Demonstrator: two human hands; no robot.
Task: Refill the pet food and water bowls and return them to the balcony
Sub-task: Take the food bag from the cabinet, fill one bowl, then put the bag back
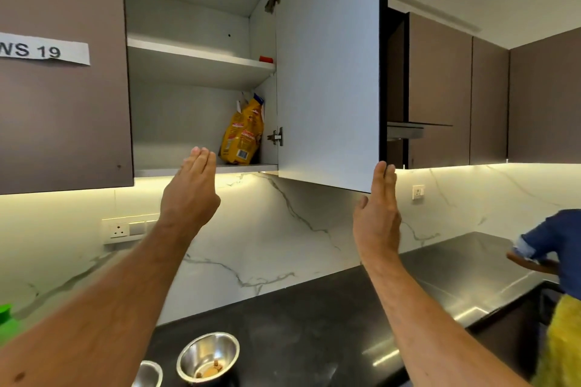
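A kitchen with brown wall cabinets, a marble backsplash and a black tabletop [314, 324]. Both hands are raised with fingers straight, holding nothing: the left hand [191, 188] sits just below the open cabinet's bottom shelf [176, 170], near a yellow pet food bag [242, 132] standing at the shelf's right end, while the right hand [377, 217] touches the lower corner of the open cabinet door [327, 66]. Two steel bowls [207, 355] sit on the tabletop below, between the forearms; another person's blue sleeve [547, 239] shows at right.
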